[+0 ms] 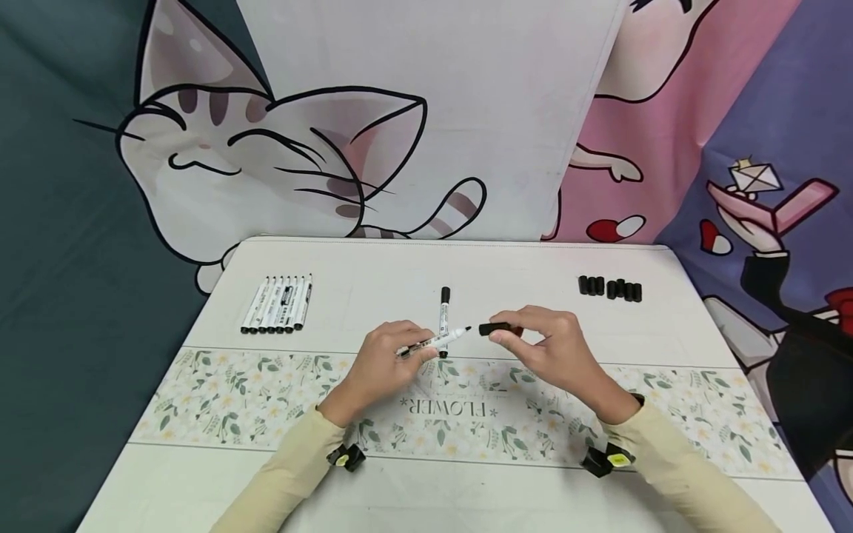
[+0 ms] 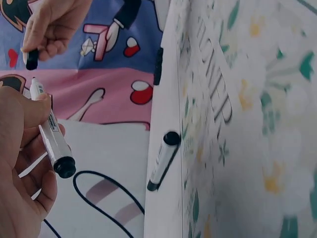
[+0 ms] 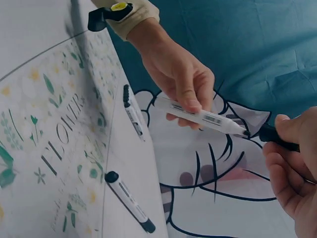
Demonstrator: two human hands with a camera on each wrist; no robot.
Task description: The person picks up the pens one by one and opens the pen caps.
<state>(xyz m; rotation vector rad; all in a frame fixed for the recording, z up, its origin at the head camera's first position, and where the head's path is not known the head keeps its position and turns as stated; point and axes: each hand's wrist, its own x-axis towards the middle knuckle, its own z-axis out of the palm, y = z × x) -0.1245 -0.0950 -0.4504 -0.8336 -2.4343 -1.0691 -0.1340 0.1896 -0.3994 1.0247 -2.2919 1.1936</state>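
A white marker (image 1: 445,340) with its dark tip bare is pinched in my left hand (image 1: 386,364), the tip pointing right. My right hand (image 1: 546,342) pinches a black marker cap (image 1: 494,328) a short gap away from that tip. In the right wrist view, the marker (image 3: 203,117) and the cap (image 3: 270,134) stand apart, roughly in line. Behind the held marker lies a capped marker (image 1: 444,303) on the table, its black cap at the far end. The left wrist view shows this capped marker (image 2: 163,161) below the hands.
A row of several uncapped white markers (image 1: 276,305) lies side by side at the back left. At the back right stands a group of several black caps (image 1: 609,288). A flower-print strip (image 1: 286,400) crosses the white table (image 1: 520,277). A printed cloth (image 1: 426,148) hangs behind.
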